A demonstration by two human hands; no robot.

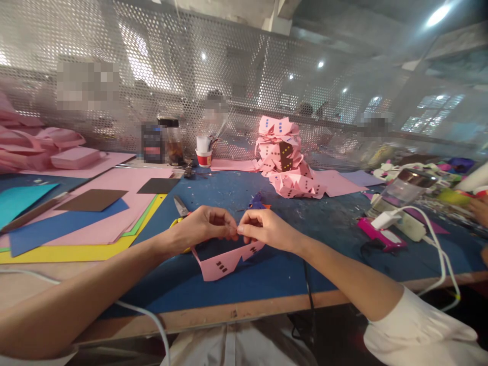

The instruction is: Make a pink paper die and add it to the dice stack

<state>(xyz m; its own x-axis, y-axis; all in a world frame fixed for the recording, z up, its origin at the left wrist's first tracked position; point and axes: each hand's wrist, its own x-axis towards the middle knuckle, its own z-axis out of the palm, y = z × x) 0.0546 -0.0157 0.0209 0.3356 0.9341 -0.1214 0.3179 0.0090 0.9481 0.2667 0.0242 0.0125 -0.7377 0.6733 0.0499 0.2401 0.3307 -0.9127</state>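
A pink notched strip (pixel 221 264) with dark square marks is bent into a loop above the blue table. My left hand (pixel 206 223) is closed in a pinch at the far side of this loop. Fingertip to fingertip with it, my right hand (pixel 265 227) is also closed in a pinch on the strip. The fingers hide the strip's ends where they meet. Yellow-handled scissors (pixel 181 207) lie beside my left hand, partly covered by it. Just beyond my right hand is a small dark blue object (pixel 260 200) of unclear kind.
A stack of pink dotted pieces (pixel 280 152) stands at the back. Coloured sheets (pixel 114 229) lie at left. A red-and-white cup (pixel 204 157) and a jar (pixel 175 145) stand by the mesh screen (pixel 236 66). A white cable (pixel 438 244) hangs at right near a clear container (pixel 400 190).
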